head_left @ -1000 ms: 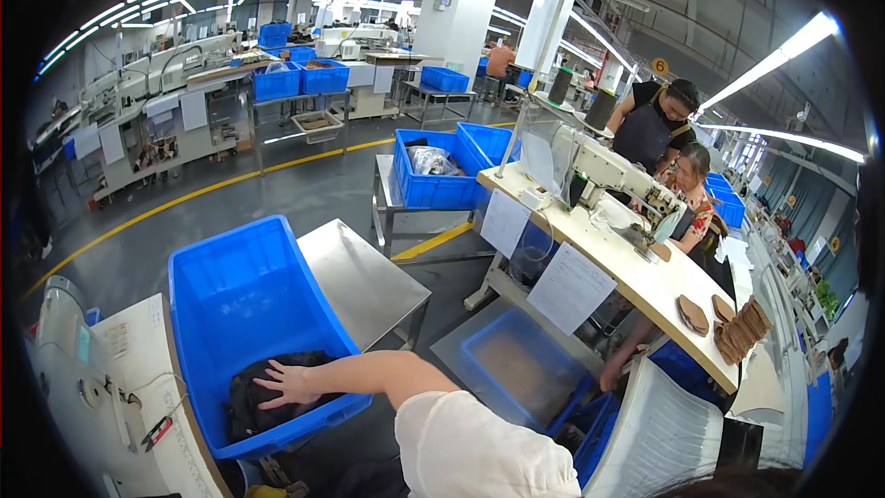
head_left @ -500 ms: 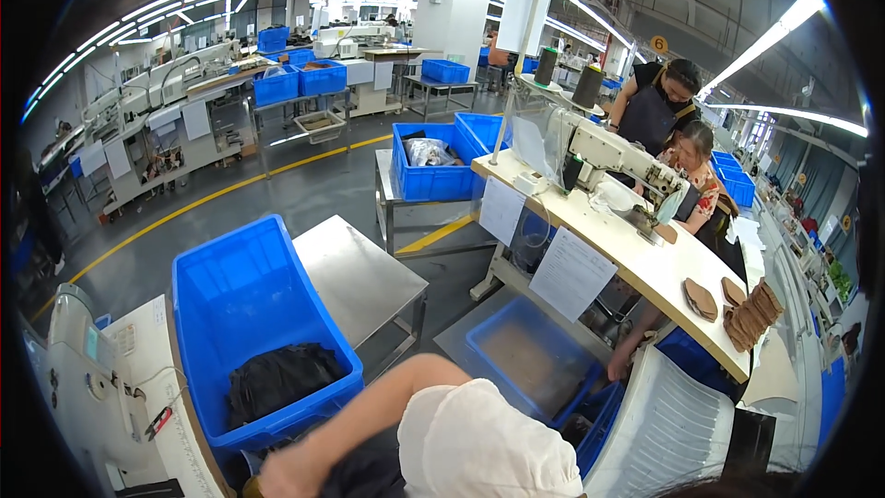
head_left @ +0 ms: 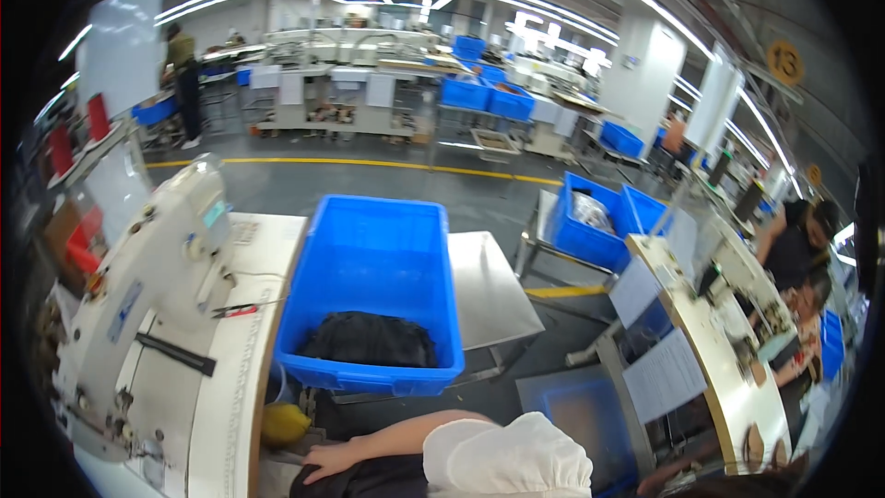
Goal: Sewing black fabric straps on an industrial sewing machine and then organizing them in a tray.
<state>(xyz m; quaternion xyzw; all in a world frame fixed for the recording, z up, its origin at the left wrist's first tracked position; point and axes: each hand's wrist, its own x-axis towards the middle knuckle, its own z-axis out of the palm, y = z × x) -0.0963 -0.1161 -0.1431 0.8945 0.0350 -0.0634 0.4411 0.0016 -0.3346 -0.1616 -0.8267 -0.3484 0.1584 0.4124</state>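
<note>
My right arm, in a puffy white sleeve, comes from the lower edge and reaches left. At its end my right hand lies on black cloth, fingers apart, with nothing seen in them. Beside it is a rounded yellow thing, whose kind I cannot make out. My left hand is out of view. Beyond my right arm stands a blue bin with dark fabric in its near end. On the left, a black strip lies on the bed of a white sewing machine. Red-handled thread snips lie near it.
A steel table stands right of the bin. At right, another sewing table has papers hanging from its edge, and two people are behind it. More blue bins stand farther off. A person stands at far left.
The view has swung left, bringing the sewing machine fully into sight. My right hand, blurred and low by the bin before, now rests on the black cloth.
</note>
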